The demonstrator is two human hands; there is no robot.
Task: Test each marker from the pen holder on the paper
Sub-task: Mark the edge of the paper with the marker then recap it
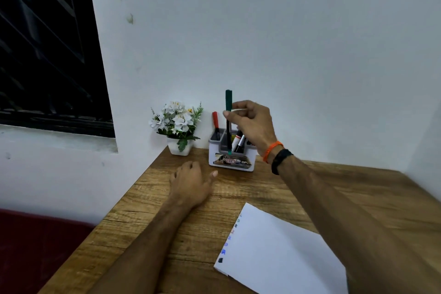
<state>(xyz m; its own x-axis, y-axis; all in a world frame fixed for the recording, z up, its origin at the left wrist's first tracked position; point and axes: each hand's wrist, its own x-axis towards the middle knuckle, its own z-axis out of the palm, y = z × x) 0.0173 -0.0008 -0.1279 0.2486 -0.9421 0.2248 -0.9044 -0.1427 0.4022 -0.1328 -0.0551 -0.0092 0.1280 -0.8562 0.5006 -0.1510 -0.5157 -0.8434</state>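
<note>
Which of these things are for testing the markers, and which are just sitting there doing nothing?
For the job:
- green-capped marker, pinched upright in the right hand
- white and grey plastic pen holder
- red-capped marker standing in the holder
- white paper sheet with colour marks along its edge

Just sitting there:
- white flowers in a white pot
- left hand, resting on the wooden table

Green-capped marker (228, 112) upright above grey-white pen holder (232, 159); marked paper (281, 253) flat nearby

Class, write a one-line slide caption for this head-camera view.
Right hand holds a green-capped marker upright above the pen holder; left hand rests on the table.
</note>
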